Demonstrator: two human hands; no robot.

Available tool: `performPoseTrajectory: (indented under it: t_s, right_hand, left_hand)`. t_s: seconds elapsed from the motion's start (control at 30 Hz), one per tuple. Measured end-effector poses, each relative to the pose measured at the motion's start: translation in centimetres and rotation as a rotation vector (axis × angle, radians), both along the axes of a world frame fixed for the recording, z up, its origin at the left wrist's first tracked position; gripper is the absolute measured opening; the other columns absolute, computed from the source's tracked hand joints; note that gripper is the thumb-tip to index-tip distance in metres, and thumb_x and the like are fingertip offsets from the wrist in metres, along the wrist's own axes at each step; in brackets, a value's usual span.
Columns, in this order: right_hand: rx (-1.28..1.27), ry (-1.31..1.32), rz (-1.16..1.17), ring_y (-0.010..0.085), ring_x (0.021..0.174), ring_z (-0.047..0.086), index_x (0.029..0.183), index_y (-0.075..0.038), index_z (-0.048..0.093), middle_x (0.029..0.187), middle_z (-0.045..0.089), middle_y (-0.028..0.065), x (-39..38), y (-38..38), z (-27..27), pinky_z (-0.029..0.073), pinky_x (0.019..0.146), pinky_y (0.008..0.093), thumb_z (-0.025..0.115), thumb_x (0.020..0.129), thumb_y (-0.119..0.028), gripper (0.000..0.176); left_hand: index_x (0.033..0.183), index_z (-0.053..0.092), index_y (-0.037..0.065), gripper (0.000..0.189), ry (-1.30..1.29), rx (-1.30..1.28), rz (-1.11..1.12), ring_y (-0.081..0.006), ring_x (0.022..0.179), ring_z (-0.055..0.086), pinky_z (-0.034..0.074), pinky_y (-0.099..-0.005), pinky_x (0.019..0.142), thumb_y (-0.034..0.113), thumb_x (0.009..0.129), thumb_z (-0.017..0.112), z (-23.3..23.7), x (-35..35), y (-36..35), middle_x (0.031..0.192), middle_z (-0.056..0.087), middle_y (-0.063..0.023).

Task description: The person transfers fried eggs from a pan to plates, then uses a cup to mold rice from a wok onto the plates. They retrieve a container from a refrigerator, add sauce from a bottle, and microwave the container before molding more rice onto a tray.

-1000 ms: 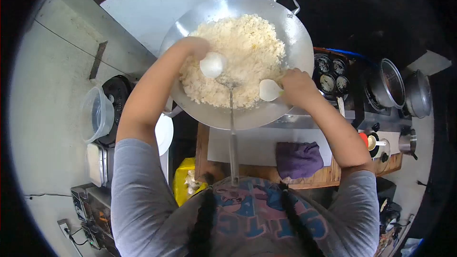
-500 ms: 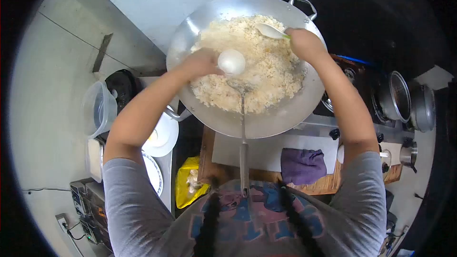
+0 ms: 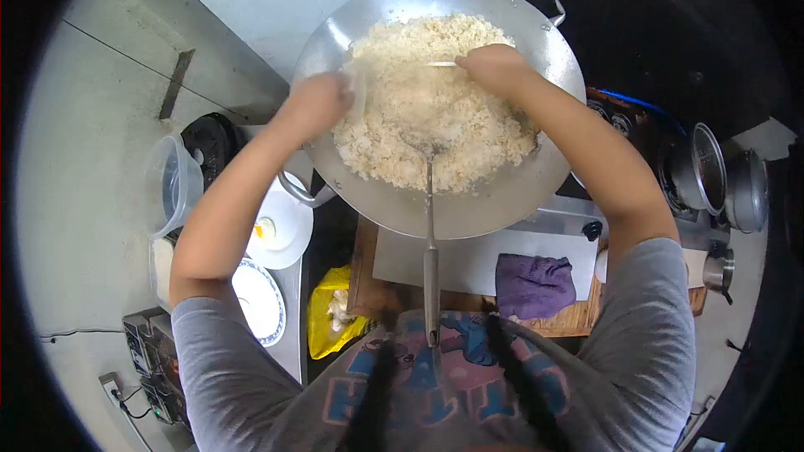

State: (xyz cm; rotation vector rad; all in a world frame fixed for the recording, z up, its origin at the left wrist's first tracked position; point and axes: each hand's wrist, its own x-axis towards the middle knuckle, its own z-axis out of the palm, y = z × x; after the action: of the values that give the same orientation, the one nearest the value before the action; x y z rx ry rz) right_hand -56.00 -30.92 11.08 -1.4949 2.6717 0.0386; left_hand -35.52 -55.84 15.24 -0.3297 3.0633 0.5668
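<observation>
A wide metal wok [image 3: 536, 184] holds a large heap of cooked rice [image 3: 469, 121]. Over its left side, my left hand [image 3: 320, 102] is closed round a small white cup [image 3: 358, 96], which is smeared by motion and partly hidden. My right hand [image 3: 496, 69] grips a white spoon [image 3: 441, 64] above the rice, its bowl seen nearly edge-on. A long-handled metal turner [image 3: 430, 272] rests with its head in the rice and its handle pointing toward me. Neither hand touches it.
On the left are a white plate [image 3: 285, 238] with egg on it, a blue-rimmed plate [image 3: 272, 301] and a clear plastic tub [image 3: 177, 188]. A yellow bag [image 3: 322, 335] lies below the wok, with a purple cloth [image 3: 536, 285] to its right. Metal pots [image 3: 699, 172] stand at right.
My left hand has swung left with the cup, from over the middle of the rice to its left edge. My right hand has moved slightly left, and the spoon has turned.
</observation>
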Motion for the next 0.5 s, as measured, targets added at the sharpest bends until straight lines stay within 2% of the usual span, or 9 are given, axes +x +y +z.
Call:
performPoseTrajectory:
  t_s: [0.07,0.13,0.2,0.27,0.33,0.4,0.43,0.5]
  right_hand:
    - [-0.005,0.003,-0.014,0.0346,0.09,0.066,0.1,-0.008,0.07,0.098,0.068,0.0174,0.4,0.6,1.2,0.052,0.079,0.0444,0.047,0.091,-0.021,0.028]
    - [-0.073,0.071,-0.081,0.0334,0.091,0.066,0.099,-0.005,0.068,0.096,0.067,0.0177,0.9,2.0,2.2,0.053,0.078,0.0439,0.063,0.081,-0.011,0.02]
    - [0.0,0.076,-0.148,0.0339,0.091,0.066,0.098,-0.004,0.067,0.096,0.067,0.0187,0.6,2.6,1.3,0.053,0.079,0.0438,0.064,0.08,-0.012,0.02]
    - [0.065,0.092,-0.212,0.0343,0.092,0.066,0.096,-0.003,0.067,0.095,0.067,0.0198,0.7,2.7,0.2,0.053,0.08,0.0437,0.065,0.079,-0.012,0.02]
    - [-0.032,-0.016,-0.248,0.0355,0.091,0.066,0.093,0.0,0.067,0.094,0.067,0.0215,2.6,2.2,-0.4,0.053,0.079,0.0445,0.064,0.078,-0.011,0.019]
    - [0.023,-0.091,-0.237,0.0362,0.09,0.066,0.093,0.0,0.067,0.094,0.067,0.0219,3.4,1.8,0.2,0.053,0.08,0.0446,0.062,0.079,-0.011,0.019]
    - [0.075,-0.16,-0.23,0.0369,0.09,0.066,0.093,0.001,0.067,0.094,0.067,0.0223,3.6,1.6,0.6,0.053,0.08,0.0447,0.06,0.08,-0.01,0.018]
    - [0.041,-0.204,-0.194,0.0375,0.09,0.066,0.093,0.002,0.066,0.093,0.067,0.0233,4.0,1.8,1.1,0.052,0.08,0.0451,0.058,0.08,-0.009,0.019]
  left_hand:
    - [0.088,0.063,-0.003,0.026,0.0,-0.191,-0.15,-0.0371,0.08,0.065,0.049,-0.0471,0.075,0.023,0.086,0.059,-1.8,0.5,0.6,0.082,0.064,-0.0249]
    - [0.085,0.064,-0.003,0.023,0.034,-0.208,-0.093,-0.04,0.084,0.063,0.049,-0.0485,0.077,0.018,0.086,0.054,-2.2,0.6,2.3,0.086,0.064,-0.0268]
    - [0.08,0.065,-0.002,0.023,-0.108,-0.227,-0.139,-0.0394,0.087,0.063,0.049,-0.0491,0.079,0.016,0.086,0.052,-2.9,0.2,3.0,0.089,0.064,-0.027]
    - [0.078,0.065,-0.002,0.024,-0.102,-0.222,-0.2,-0.0398,0.084,0.064,0.049,-0.0493,0.078,0.015,0.086,0.051,-3.4,-0.3,3.8,0.088,0.064,-0.0268]
    - [0.076,0.065,-0.002,0.024,-0.097,-0.221,-0.258,-0.0403,0.081,0.064,0.05,-0.0494,0.077,0.015,0.086,0.05,-4.5,-1.1,4.5,0.086,0.065,-0.0266]
    - [0.075,0.065,-0.002,0.028,-0.042,-0.346,-0.422,-0.0412,0.079,0.063,0.05,-0.0503,0.074,0.017,0.087,0.05,-6.6,-1.9,5.2,0.082,0.064,-0.0273]
    - [0.075,0.065,-0.002,0.028,-0.043,-0.344,-0.42,-0.0412,0.079,0.063,0.05,-0.0503,0.074,0.017,0.087,0.05,-7.2,-2.5,5.4,0.082,0.064,-0.0273]
    - [0.074,0.064,-0.003,0.031,0.032,-0.091,-0.269,-0.0421,0.077,0.062,0.049,-0.0503,0.073,0.018,0.089,0.048,-7.9,-3.6,6.0,0.077,0.062,-0.027]
